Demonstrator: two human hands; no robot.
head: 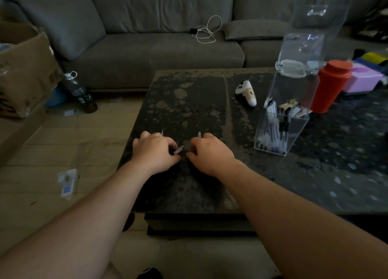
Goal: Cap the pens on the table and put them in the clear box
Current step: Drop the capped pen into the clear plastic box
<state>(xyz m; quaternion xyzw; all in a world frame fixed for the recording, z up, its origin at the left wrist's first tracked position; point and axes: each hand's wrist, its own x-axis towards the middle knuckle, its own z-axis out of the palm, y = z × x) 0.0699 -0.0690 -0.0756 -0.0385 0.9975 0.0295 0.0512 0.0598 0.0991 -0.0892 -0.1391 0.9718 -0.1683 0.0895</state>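
Note:
Both hands rest low on the dark speckled table (189, 102), near its front left part. My left hand (155, 150) is curled around a pale pen (178, 150), whose end pokes out toward the right between the two hands. My right hand (210, 150) is closed on another pale pen or cap (199, 134); only a tip shows above the fingers, so I cannot tell which. The clear box (281, 129) stands to the right with its lid (310, 26) raised, and several pens stand inside it.
A white toy-like controller (247, 92) lies behind the hands. An orange-red canister (331, 87) and a pink box (363, 80) stand right of the clear box. A grey sofa (159, 47) runs behind the table. A bottle (80, 92) and a cardboard box (23, 68) sit on the floor at left.

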